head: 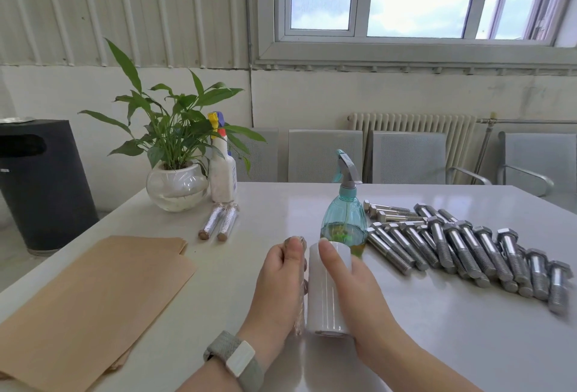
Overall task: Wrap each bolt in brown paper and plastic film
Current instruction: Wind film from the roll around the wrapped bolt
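The paper-wrapped bolt (299, 282) lies in the left hand (281, 285), held lengthwise near the front middle of the table (281, 198). Only a brown strip of it shows between the palm and the film roll (327, 291). The left grip is curled round the wrapped bolt, thumb along its top. The right hand (352, 294) holds the film roll just beside the bolt, thumb laid over the roll's upper face; its other fingers are hidden behind the roll.

Handling, by judgement: the bolt is steel, heavy and rigid; the paper sleeve is loose and will unroll if released. Hold it at mid-shank with firm pressure. The film is thin, clingy and light, and the roll is smooth; grip the roll by its body so it can turn.

Outward from the hands:
- Two finished bolts (218, 223) in film lie side by side to the far left, before the white spray bottle (222, 173) and the potted plant (176, 170).
- A stack of brown paper sheets (93, 298) lies at the left edge.
- A teal spray bottle (343, 213) stands just beyond the roll.
- Many bare bolts (468, 251) lie in rows to the right, not yet wrapped.
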